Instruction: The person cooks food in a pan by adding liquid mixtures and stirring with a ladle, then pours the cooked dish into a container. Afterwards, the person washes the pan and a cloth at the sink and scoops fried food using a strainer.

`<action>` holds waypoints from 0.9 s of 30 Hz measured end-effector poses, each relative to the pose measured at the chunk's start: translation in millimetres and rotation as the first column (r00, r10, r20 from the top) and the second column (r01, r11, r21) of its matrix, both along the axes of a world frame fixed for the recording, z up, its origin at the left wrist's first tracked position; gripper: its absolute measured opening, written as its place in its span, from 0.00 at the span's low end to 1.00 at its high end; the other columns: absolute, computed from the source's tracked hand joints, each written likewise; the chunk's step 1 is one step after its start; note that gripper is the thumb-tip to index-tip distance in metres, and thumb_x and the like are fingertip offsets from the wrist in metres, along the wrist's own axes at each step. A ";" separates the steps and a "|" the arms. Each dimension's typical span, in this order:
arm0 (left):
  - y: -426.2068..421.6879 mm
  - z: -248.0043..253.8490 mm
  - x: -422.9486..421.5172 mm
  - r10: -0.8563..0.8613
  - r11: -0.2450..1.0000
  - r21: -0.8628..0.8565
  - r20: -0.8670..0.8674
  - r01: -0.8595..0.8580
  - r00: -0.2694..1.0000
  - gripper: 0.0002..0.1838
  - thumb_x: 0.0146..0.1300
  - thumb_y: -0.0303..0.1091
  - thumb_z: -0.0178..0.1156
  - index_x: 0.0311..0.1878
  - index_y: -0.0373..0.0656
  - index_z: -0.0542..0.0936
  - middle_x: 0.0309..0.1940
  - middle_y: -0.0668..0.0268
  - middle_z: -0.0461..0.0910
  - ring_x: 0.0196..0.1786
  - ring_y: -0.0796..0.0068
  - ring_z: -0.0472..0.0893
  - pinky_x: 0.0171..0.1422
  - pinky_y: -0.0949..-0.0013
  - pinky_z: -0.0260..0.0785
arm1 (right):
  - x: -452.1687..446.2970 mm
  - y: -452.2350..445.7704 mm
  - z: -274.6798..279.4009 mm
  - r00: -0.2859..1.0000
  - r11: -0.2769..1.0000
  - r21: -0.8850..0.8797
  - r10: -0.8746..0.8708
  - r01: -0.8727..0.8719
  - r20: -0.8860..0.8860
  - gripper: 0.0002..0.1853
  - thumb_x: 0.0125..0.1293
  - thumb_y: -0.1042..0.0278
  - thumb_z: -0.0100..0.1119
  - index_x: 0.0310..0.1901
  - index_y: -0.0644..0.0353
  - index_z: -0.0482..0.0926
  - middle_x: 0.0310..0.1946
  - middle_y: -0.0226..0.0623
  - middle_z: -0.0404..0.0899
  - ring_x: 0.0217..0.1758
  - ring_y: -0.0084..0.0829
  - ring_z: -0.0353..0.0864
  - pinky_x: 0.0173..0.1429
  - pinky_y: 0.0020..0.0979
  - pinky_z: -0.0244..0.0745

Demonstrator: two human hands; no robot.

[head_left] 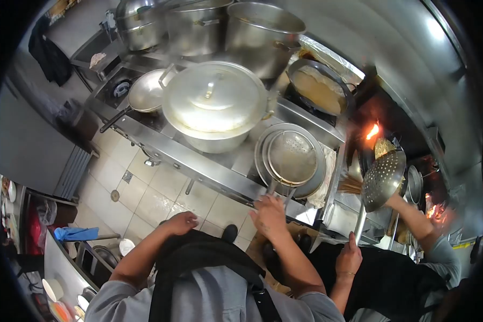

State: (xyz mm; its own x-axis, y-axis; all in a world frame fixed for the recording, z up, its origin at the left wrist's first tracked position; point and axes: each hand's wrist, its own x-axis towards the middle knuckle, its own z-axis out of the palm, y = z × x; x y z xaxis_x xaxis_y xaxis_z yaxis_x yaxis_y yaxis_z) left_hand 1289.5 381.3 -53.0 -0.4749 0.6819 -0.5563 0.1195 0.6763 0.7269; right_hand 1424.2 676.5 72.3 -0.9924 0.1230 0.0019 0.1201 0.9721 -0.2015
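My right hand (269,216) is closed at the near end of a round strainer's (292,153) handle, at the front edge of the stove. The strainer rests over nested metal bowls (316,180), and its perforated bottom shows. In front of my apron, my left hand (182,222) hangs above the floor with its fingers loosely curled and nothing visible in them. Beyond both hands stands a big lidded pot (212,102), touched by neither.
At right a co-worker's hand (349,257) holds a large perforated ladle (383,180) near flames (372,131). A wok of brownish liquid (319,91) sits behind the strainer. Tall stockpots (263,37) line the back; a frying pan (146,90) lies at left, its handle overhanging the stove edge.
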 end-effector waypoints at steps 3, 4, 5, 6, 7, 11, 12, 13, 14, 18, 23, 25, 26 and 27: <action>-67.7 -28.8 -27.7 0.111 0.991 -0.077 -0.016 -0.112 0.994 0.22 0.61 0.43 0.59 0.50 0.35 0.76 0.41 0.53 0.81 0.45 0.61 0.81 0.52 0.65 0.71 | -0.3 -17.9 13.7 0.986 0.983 -0.105 -0.159 0.153 -0.057 0.17 0.54 0.62 0.64 0.43 0.61 0.80 0.48 0.43 0.75 0.55 0.43 0.71 0.59 0.41 0.63; -89.9 -39.8 -37.6 0.170 0.983 -0.079 0.013 -0.169 0.985 0.22 0.61 0.44 0.59 0.50 0.34 0.76 0.40 0.52 0.81 0.45 0.60 0.81 0.52 0.64 0.71 | -4.0 -34.3 29.2 0.975 0.976 -0.105 -0.199 0.188 -0.102 0.17 0.52 0.63 0.65 0.42 0.62 0.80 0.48 0.43 0.77 0.54 0.43 0.73 0.59 0.42 0.64; -110.5 -49.4 -48.2 0.164 0.984 -0.074 0.021 -0.162 0.986 0.22 0.61 0.44 0.59 0.50 0.34 0.76 0.40 0.52 0.81 0.45 0.60 0.81 0.52 0.64 0.71 | -8.7 -50.7 41.3 0.960 0.969 -0.109 -0.238 0.224 -0.145 0.18 0.51 0.63 0.67 0.42 0.62 0.80 0.48 0.44 0.78 0.54 0.44 0.74 0.58 0.42 0.66; -132.5 -58.9 -59.3 0.195 0.980 -0.026 -0.004 -0.195 0.981 0.21 0.61 0.42 0.59 0.48 0.33 0.76 0.38 0.53 0.82 0.42 0.62 0.81 0.50 0.65 0.72 | -12.9 -63.7 46.0 0.960 0.968 -0.105 -0.241 0.228 -0.139 0.18 0.51 0.63 0.67 0.42 0.62 0.80 0.48 0.44 0.78 0.54 0.44 0.74 0.58 0.42 0.66; -157.6 -69.5 -70.6 0.233 0.972 0.022 -0.028 -0.232 0.972 0.20 0.60 0.41 0.58 0.47 0.32 0.77 0.36 0.53 0.82 0.40 0.63 0.82 0.47 0.66 0.73 | -15.7 -74.3 50.6 0.947 0.951 -0.155 -0.290 0.268 -0.137 0.19 0.50 0.62 0.67 0.42 0.63 0.79 0.47 0.45 0.78 0.52 0.45 0.75 0.56 0.42 0.67; -246.4 -101.2 -101.5 0.645 0.757 -0.051 0.211 -0.651 0.734 0.14 0.58 0.35 0.55 0.41 0.34 0.78 0.30 0.60 0.81 0.30 0.70 0.81 0.31 0.69 0.73 | 4.6 -46.4 33.1 0.737 0.741 0.064 -0.647 0.668 -0.196 0.22 0.49 0.61 0.68 0.43 0.66 0.78 0.45 0.50 0.78 0.49 0.48 0.77 0.52 0.42 0.71; -260.7 -103.8 -108.5 0.633 0.768 -0.048 0.217 -0.639 0.743 0.14 0.58 0.35 0.55 0.41 0.34 0.78 0.30 0.60 0.81 0.30 0.70 0.81 0.31 0.69 0.73 | 19.4 -30.9 18.5 0.634 0.614 0.159 -0.741 0.773 -0.221 0.21 0.50 0.61 0.67 0.43 0.66 0.78 0.45 0.51 0.78 0.50 0.48 0.77 0.53 0.42 0.70; -278.9 -109.6 -112.5 0.636 0.772 -0.147 0.219 -0.619 0.740 0.14 0.58 0.36 0.55 0.41 0.35 0.78 0.29 0.60 0.81 0.29 0.70 0.80 0.29 0.67 0.72 | 31.6 -24.6 9.6 0.537 0.513 0.176 -0.833 0.840 -0.133 0.21 0.51 0.60 0.66 0.42 0.67 0.78 0.42 0.51 0.79 0.46 0.50 0.78 0.51 0.42 0.71; -295.1 -117.0 -115.0 0.638 0.768 -0.243 0.219 -0.593 0.738 0.14 0.59 0.37 0.54 0.40 0.36 0.78 0.29 0.60 0.81 0.28 0.70 0.80 0.27 0.66 0.71 | 41.0 -19.0 4.0 0.421 0.404 0.201 -0.906 0.892 -0.049 0.21 0.53 0.59 0.66 0.41 0.68 0.77 0.39 0.51 0.80 0.43 0.52 0.79 0.49 0.42 0.73; -338.2 -144.1 -132.2 0.609 0.783 -0.388 0.314 -0.487 0.729 0.13 0.62 0.39 0.53 0.39 0.37 0.77 0.29 0.60 0.81 0.25 0.68 0.81 0.23 0.63 0.70 | 61.2 -6.9 -13.2 0.261 0.099 -0.312 -0.804 0.945 0.535 0.18 0.57 0.56 0.65 0.36 0.65 0.78 0.21 0.38 0.79 0.17 0.33 0.78 0.20 0.32 0.71; -366.5 -184.3 -149.0 0.614 0.759 -0.443 0.244 -0.477 0.751 0.13 0.64 0.37 0.50 0.37 0.36 0.77 0.29 0.60 0.81 0.26 0.66 0.82 0.23 0.62 0.72 | 52.3 -20.5 -6.0 0.410 -0.251 -0.718 -0.680 0.649 0.608 0.06 0.61 0.66 0.61 0.31 0.56 0.75 0.16 0.26 0.70 0.12 0.17 0.65 0.13 0.20 0.57; -361.7 -180.2 -151.8 0.612 0.766 -0.416 0.236 -0.491 0.755 0.14 0.64 0.37 0.50 0.37 0.36 0.78 0.27 0.61 0.81 0.24 0.68 0.82 0.21 0.65 0.71 | 49.0 -22.8 -9.2 0.466 -0.367 -0.847 -0.715 0.385 0.521 0.07 0.61 0.68 0.61 0.30 0.55 0.72 0.14 0.23 0.65 0.09 0.15 0.59 0.12 0.16 0.53; -358.7 -173.4 -153.1 0.580 0.801 -0.352 0.259 -0.484 0.772 0.13 0.63 0.36 0.52 0.38 0.36 0.79 0.26 0.61 0.80 0.23 0.69 0.81 0.19 0.67 0.69 | 46.2 -31.1 -8.5 0.436 -0.334 -0.863 -0.758 0.380 0.485 0.08 0.60 0.68 0.62 0.30 0.54 0.71 0.14 0.23 0.66 0.08 0.15 0.59 0.11 0.17 0.51; -355.7 -167.6 -157.6 0.542 0.821 -0.355 0.237 -0.447 0.806 0.12 0.62 0.35 0.52 0.38 0.35 0.79 0.25 0.61 0.80 0.22 0.70 0.80 0.18 0.68 0.69 | 44.8 -40.8 -10.1 0.411 -0.294 -0.867 -0.788 0.403 0.458 0.08 0.60 0.67 0.62 0.31 0.55 0.72 0.14 0.23 0.66 0.08 0.15 0.60 0.11 0.17 0.51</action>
